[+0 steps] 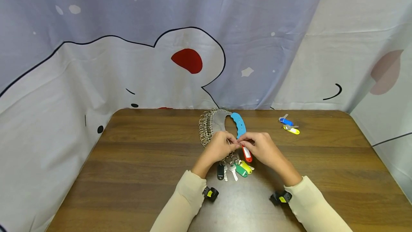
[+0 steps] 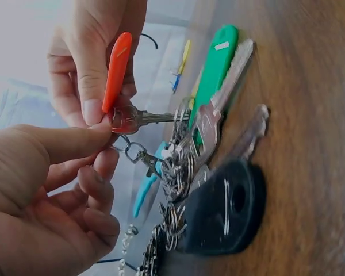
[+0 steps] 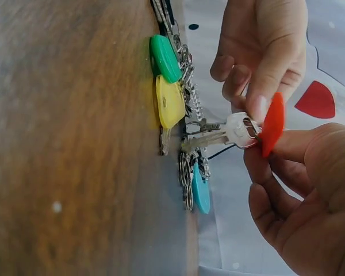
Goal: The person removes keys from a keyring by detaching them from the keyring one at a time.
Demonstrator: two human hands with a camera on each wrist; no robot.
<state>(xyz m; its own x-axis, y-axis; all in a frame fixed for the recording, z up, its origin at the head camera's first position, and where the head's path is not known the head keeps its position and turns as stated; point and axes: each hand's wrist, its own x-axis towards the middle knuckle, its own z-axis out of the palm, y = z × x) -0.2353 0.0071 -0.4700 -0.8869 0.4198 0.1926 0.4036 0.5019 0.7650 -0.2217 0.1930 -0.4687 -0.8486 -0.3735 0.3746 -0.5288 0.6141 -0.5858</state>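
My left hand [image 1: 220, 146] and right hand [image 1: 262, 146] meet fingertip to fingertip over a key ring holder. Between the left thumb and fingers a small metal ring [image 2: 121, 141] is pinched, with a snap clasp [image 2: 149, 161] hanging from it. The right hand pinches a red key tag [image 3: 273, 123] at its ring end, beside a silver key [image 3: 238, 129]. Fingertips partly hide the join. Behind them lies the holder's grey plate [image 1: 219, 120] with a blue handle [image 1: 239, 122]. Nearer lie a black tag [image 2: 224, 210], a green tag [image 1: 240, 170], a yellow tag [image 1: 246, 167] and silver keys [image 1: 233, 172].
At the back right of the wooden table [image 1: 145, 174] lie a key with a blue tag [image 1: 285, 121] and a key with a yellow tag [image 1: 291, 129]. Many empty rings [image 1: 204, 128] fan out along the holder's left side. A printed curtain [image 1: 145, 71] hangs behind the table.
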